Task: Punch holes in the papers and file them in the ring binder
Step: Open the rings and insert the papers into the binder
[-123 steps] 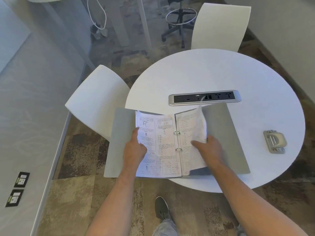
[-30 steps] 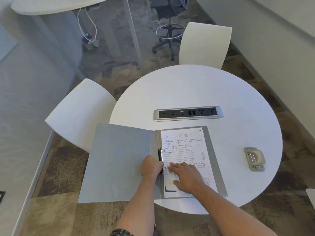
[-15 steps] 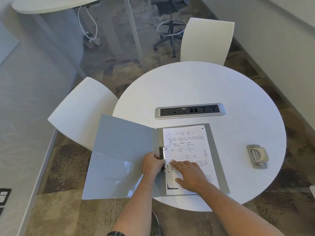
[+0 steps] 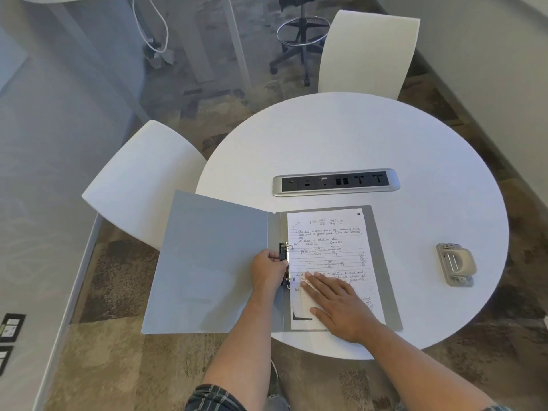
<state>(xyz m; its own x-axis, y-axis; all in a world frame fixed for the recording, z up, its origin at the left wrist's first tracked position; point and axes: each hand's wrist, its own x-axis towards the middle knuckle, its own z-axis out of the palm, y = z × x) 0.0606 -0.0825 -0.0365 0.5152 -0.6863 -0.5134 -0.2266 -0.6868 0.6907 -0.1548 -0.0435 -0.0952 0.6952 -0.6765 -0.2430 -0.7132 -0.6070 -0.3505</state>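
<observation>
At the near edge of the round table, a grey ring binder is lying open, its left cover hanging out past the table rim, so the spine and rings are being kept close to the person. The papers, handwritten on lined sheets, are lying on the binder's right half, threaded on the ring mechanism.

The mechanism is being gripped by the left hand, fingers curled round its black bar; whether the rings are being pressed closed or merely steadied cannot be told. The papers are being pressed flat by the right hand, fingers straight and spread on the lower part of the sheet, apparently so the holes are being kept seated on the rings while the clasp is being worked.

The hole punch is sitting well apart on the table's right side, untouched, which suggests punching is finished for these sheets. A power strip is set into the table beyond the binder. Two white chairs are standing at the table. The filing step is judged to be nearing completion.
</observation>
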